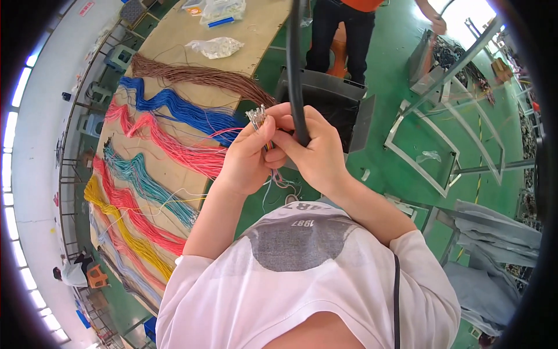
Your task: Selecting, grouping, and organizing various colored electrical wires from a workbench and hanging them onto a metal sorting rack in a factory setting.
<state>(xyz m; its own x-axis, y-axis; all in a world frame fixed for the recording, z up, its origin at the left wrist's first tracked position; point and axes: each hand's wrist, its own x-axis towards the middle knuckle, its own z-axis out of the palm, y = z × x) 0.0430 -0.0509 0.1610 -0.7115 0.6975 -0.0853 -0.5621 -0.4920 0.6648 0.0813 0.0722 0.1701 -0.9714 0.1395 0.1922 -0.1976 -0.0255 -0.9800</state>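
Note:
My left hand [247,157] is closed on a small bunch of thin wires whose metal terminal ends [256,115] stick up above my fingers. My right hand [314,145] is wrapped around a thick black tube [294,70] that runs up out of the picture; its fingertips meet the left hand at the wire bunch. A few loose pink and white wires [278,180] hang below both hands. To my left, bundles of wire lie across a wooden table [174,43]: brown [197,75], blue [174,107], pink [174,148], teal [145,180], red and yellow [125,230].
A grey metal bin [354,110] stands on the green floor just beyond my hands. Another person [343,29] in dark trousers stands behind it. Clear plastic bags [216,46] lie on the table's far end. Metal frames [459,116] and grey sheets [494,232] are at the right.

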